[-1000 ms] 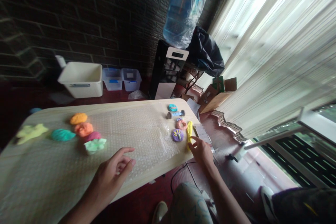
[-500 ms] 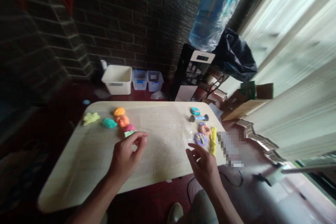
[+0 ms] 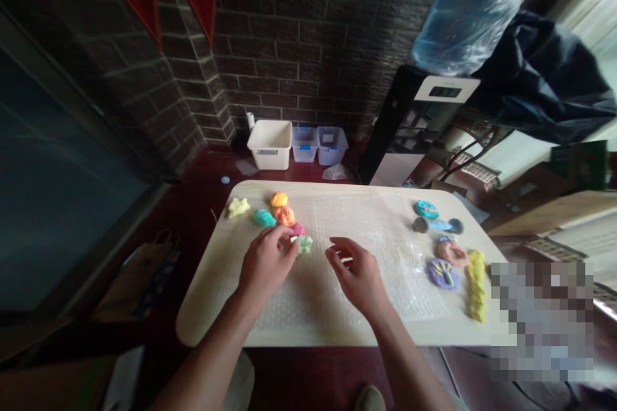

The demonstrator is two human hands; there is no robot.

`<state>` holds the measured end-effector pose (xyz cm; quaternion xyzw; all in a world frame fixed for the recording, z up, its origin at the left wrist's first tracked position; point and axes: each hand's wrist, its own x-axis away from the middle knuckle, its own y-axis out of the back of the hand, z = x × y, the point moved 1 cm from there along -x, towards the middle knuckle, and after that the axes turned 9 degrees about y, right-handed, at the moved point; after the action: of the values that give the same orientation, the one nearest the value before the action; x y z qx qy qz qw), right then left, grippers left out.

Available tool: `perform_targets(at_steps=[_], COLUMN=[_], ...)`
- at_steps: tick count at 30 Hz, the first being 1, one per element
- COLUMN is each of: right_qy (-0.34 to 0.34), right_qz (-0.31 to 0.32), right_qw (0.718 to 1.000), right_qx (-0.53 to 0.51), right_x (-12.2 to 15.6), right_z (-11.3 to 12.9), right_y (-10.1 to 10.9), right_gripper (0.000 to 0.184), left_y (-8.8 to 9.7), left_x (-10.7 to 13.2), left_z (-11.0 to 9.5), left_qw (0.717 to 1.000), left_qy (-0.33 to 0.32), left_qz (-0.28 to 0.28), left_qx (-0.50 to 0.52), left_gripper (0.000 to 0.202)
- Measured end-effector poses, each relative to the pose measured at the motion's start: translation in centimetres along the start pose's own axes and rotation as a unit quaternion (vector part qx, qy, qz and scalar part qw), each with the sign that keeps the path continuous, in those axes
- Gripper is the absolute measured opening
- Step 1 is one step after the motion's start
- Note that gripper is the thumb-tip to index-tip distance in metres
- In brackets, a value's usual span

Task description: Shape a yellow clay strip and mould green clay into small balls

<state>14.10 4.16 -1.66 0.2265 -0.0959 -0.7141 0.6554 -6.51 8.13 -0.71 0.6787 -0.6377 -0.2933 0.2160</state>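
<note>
Presently, the left hand (image 3: 267, 257) is half open, its thumb and forefinger parted beside a mint-green moulded piece (image 3: 304, 244); whether they touch it cannot be told. The right hand (image 3: 357, 270) is loosely curled, with nothing visible in its grasp, a short way right of that piece. Gripping the piece would call for a light pinch from its sides, since it looks soft, with the fingers kept off the magenta piece (image 3: 299, 230) directly behind. Beyond that, orange and teal pieces crowd the left hand's far side, so rightward or toward the wearer seems the freer way. Bubble wrap (image 3: 359, 215) spreads across the middle, giving the most room between the right hand and the purple disc (image 3: 443, 274). Outermost, the table (image 3: 207, 308) has rounded corners; both forearms cross its near edge, and a long yellow piece (image 3: 476, 286) lies toward its right edge.
</note>
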Motion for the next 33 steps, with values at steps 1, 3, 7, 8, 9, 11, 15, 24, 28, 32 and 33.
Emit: perform_targets(at_steps=[1, 3, 7, 8, 9, 11, 15, 24, 28, 32, 33], right_qy=[-0.002, -0.005, -0.008, -0.008, -0.008, -0.001, 0.023, 0.005, -0.001, -0.015, -0.017], right_qz=[-0.001, 0.001, 0.021, 0.026, 0.029, 0.037, 0.071, 0.122, 0.118, 0.092, 0.089], right_qw=[1.0, 1.0, 0.999, 0.999, 0.998, 0.996, 0.983, 0.97, 0.968, 0.968, 0.968], right_qx=[-0.009, -0.021, -0.038, -0.044, -0.051, -0.076, -0.166, -0.211, -0.219, -0.234, -0.235], right_x=[-0.2, -0.7, -1.4, -1.5, -1.5, -1.4, -1.5, -1.7, -1.6, -1.7, -1.7], right_z=[-0.4, -1.1, -2.1, -2.2, -2.1, -1.8, -1.0, -2.3, -2.6, -2.7, -2.7], right_y=[-0.2, -0.6, -0.8, -0.8, -0.7, -0.3, 0.7, 0.9, 1.0, 1.5, 1.6], right_gripper=[0.037, 0.038, 0.037, 0.036, 0.036, 0.035, 0.04, 0.03, 0.029, 0.026, 0.025], left_y=[-0.4, -0.9, -1.6, -1.7, -1.8, -2.0, -2.7, -5.1, -5.7, -6.1, -6.2], left_x=[0.2, 0.3, 0.2, 0.1, 0.1, 0.3, 0.5, -0.1, 0.2, 0.3, 0.3], left_z=[0.0, 0.2, 0.5, 0.4, 0.1, -0.9, -2.5, -2.2, -1.9, -1.5, -1.5], left_qw=[1.0, 0.999, 0.997, 0.997, 0.997, 0.997, 0.988, 0.975, 0.97, 0.949, 0.941], left_qy=[0.003, 0.021, 0.052, 0.051, 0.045, 0.025, 0.001, 0.018, 0.032, 0.07, 0.08], left_qz=[0.014, 0.024, 0.055, 0.065, 0.069, 0.064, 0.076, 0.147, 0.166, 0.198, 0.209], left_qx=[-0.008, -0.019, -0.006, 0.001, 0.008, 0.028, 0.135, 0.168, 0.173, 0.235, 0.253], left_gripper=[0.013, 0.019, 0.017, 0.014, 0.012, 0.012, 0.015, 0.017, 0.021, 0.024, 0.024])
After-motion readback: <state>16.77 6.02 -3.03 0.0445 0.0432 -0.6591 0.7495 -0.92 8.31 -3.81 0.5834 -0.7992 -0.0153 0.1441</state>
